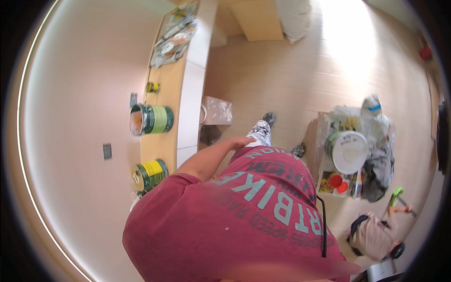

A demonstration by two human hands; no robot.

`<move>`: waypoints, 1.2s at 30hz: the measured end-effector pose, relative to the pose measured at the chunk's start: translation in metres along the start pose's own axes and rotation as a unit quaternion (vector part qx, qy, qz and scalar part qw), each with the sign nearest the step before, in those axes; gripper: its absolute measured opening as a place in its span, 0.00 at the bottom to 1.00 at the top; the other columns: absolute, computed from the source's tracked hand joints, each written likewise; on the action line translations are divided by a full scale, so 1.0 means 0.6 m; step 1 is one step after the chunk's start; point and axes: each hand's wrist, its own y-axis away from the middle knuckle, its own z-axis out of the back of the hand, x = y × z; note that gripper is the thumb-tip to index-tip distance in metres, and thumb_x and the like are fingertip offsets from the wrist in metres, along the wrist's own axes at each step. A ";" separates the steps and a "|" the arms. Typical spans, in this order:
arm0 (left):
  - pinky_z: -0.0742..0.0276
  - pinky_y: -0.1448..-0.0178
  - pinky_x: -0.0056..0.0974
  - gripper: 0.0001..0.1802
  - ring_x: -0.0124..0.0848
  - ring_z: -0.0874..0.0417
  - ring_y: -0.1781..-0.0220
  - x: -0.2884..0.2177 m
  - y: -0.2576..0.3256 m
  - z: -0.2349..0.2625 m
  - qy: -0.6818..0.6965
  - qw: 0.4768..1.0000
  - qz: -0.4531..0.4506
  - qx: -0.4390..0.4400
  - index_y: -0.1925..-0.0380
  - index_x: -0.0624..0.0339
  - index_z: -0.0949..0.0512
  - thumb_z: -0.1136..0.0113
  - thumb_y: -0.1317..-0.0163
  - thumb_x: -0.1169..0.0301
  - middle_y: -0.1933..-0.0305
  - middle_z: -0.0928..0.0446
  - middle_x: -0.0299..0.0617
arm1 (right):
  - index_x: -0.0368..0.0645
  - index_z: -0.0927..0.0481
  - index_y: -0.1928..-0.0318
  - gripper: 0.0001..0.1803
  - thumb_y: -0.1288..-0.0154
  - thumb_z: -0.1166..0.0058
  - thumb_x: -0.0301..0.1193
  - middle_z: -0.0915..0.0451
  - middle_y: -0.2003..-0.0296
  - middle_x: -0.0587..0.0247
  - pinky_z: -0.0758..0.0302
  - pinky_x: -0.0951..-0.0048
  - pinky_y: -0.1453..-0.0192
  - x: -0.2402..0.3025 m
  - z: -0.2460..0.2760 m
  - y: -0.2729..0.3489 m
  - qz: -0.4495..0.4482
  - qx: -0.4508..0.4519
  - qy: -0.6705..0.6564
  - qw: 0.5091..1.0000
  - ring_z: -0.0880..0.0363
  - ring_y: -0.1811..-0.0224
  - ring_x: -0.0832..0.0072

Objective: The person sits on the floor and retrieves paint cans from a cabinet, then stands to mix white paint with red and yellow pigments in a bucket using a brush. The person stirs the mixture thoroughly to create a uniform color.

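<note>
My left hand (243, 142) lies against the patterned white trouser leg (260, 133), by the hem of my dark red T-shirt (268, 202). Its visible fingers are stretched out and no tool shows in it; part of the hand is hidden by the shirt. My right hand is out of the picture. To my left is a bench (168, 89) with a wooden top and white front. On it, nearest my left arm, stand a yellow-labelled green can (152, 174) and an open green paint bucket (157, 118).
A small tin (152, 87) and a heap of tools and paper (174, 37) lie farther along the bench. At right, a box-like stand (322, 127) bears a white-lidded bucket (350, 152), plastic bags (378, 164) and red cups (336, 181). Another person (373, 235) works at lower right.
</note>
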 end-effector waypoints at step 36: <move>0.21 0.49 0.37 0.19 0.29 0.19 0.55 -0.110 -0.041 0.798 0.433 0.429 0.019 -0.792 0.41 0.65 0.18 0.36 0.24 0.64 0.55 0.17 0.40 | 0.43 0.22 0.31 0.43 0.36 0.32 0.59 0.14 0.47 0.48 0.17 0.53 0.41 1.765 -1.387 0.915 0.852 0.236 0.264 0.385 0.14 0.42 0.53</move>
